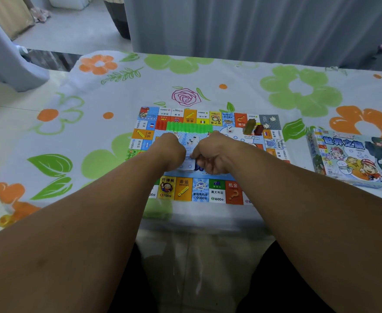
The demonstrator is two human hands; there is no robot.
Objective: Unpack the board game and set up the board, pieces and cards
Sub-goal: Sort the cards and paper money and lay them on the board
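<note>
Board (200, 192): laid flat, done.
Box (352, 159): set aside, right of the board.
Left hand (172, 152), right hand (214, 154): both curled round what looks like a card stack (188, 166) at board centre, not yet placed.
Green houses (188, 127), die (230, 130): already out.

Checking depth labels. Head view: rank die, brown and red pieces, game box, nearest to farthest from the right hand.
1. Die, on the board just beyond the right hand.
2. Brown and red pieces, farther right on the board.
3. Game box, off the board, far right.
</note>
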